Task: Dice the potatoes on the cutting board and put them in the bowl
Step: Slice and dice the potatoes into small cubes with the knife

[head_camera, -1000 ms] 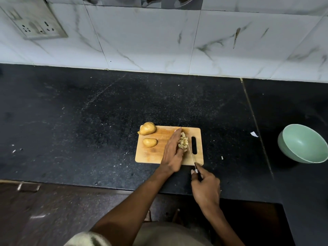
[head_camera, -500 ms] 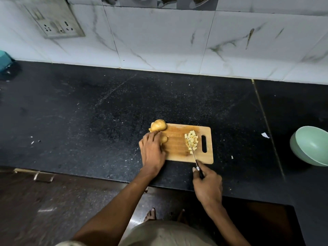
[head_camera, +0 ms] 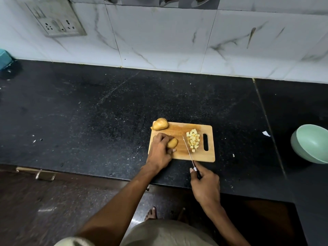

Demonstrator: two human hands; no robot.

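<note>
A wooden cutting board (head_camera: 179, 155) lies on the black counter. My left hand (head_camera: 159, 150) grips a small potato piece (head_camera: 172, 143) on the board's left half. A larger potato (head_camera: 160, 124) sits at the board's far left corner, partly off it. A pile of pale diced potato cubes (head_camera: 193, 142) lies near the handle slot on the right. My right hand (head_camera: 205, 183) grips the black handle of a knife (head_camera: 187, 149), whose thin blade lies across the board between the potato piece and the cubes. A pale green bowl (head_camera: 311, 143) stands tilted at the far right.
The white marble-tiled wall (head_camera: 159, 38) with a socket plate (head_camera: 56, 23) borders the black counter (head_camera: 88, 112) at the back. A teal object (head_camera: 4, 58) sits at the far left edge. Small white scraps (head_camera: 266, 133) lie between board and bowl. Below the counter edge are the floor and my feet.
My left hand left the diced pile, moved to the board's left side and took hold of the small potato piece. The knife blade shifted slightly left of the cubes.
</note>
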